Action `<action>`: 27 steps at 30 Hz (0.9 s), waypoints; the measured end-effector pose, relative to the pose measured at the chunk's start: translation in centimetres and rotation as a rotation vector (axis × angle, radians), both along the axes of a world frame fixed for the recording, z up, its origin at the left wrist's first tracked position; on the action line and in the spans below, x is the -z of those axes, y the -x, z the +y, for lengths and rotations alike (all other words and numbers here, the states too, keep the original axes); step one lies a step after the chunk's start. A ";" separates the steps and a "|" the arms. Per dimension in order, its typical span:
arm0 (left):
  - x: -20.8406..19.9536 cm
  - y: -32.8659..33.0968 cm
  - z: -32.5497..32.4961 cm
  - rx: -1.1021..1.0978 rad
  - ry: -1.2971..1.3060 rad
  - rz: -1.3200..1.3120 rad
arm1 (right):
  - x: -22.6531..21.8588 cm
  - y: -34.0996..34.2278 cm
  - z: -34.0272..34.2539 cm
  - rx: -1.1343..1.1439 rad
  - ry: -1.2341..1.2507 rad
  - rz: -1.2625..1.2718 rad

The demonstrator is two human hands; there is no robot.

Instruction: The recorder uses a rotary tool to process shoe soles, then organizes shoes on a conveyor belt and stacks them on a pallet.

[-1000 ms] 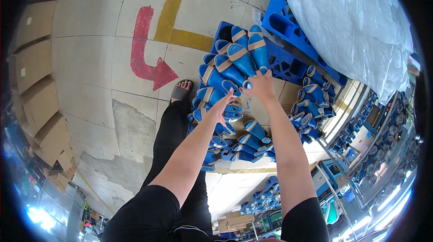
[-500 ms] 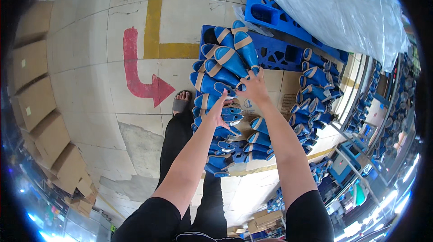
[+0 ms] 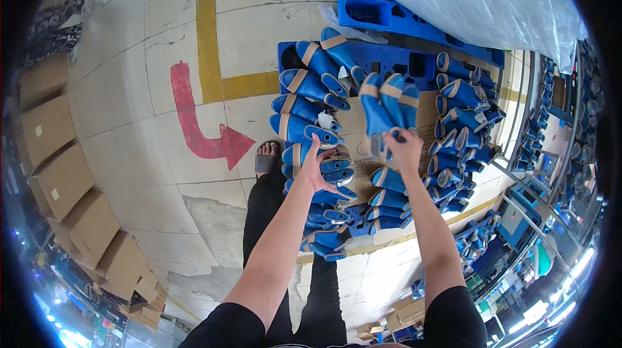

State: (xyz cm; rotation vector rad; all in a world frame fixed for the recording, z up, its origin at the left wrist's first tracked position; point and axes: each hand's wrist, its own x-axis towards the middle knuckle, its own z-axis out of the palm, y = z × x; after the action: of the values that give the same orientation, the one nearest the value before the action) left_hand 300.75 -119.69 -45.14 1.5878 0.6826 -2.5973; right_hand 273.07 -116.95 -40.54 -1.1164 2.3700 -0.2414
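My right hand (image 3: 405,147) is closed around the heel ends of a bunch of blue shoe lasts (image 3: 391,98), each with a tan strap across the toe. They are raised above the cardboard, toes pointing away from me, and slightly blurred. On the left, my left hand (image 3: 316,170) has its fingers spread against the heel ends of a row of similar shoe lasts (image 3: 295,129). These lie close together, toes to the left, on a blue pallet (image 3: 287,56).
Further shoe lasts (image 3: 460,118) fill the pallet's right side, with a short stack (image 3: 389,199) nearer me. A second blue pallet (image 3: 369,11) bears clear plastic sheeting (image 3: 466,4). Cardboard boxes (image 3: 52,127) line the far left. A red arrow (image 3: 188,121) marks the tiled floor.
My right hand has lifted several shoe lasts off the left row and moved right with them. A gap shows where they lay. My left hand stays at the row.
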 end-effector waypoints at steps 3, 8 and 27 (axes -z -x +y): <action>0.1 0.5 -0.1 0.008 0.008 -0.020 | 0.6 2.7 -1.3 0.375 0.019 -0.139; 0.6 0.4 0.6 -0.042 0.071 -0.027 | 3.7 3.0 -7.2 0.512 -0.049 -0.054; -0.4 0.9 0.1 0.082 0.159 -0.062 | 12.5 -3.1 -1.2 0.081 -0.122 0.013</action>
State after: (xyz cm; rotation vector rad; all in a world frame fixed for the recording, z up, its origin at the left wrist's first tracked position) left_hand 299.80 -119.59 -44.76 1.6723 0.4045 -2.5708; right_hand 276.18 -118.11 -53.06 -0.9701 2.4095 -0.1162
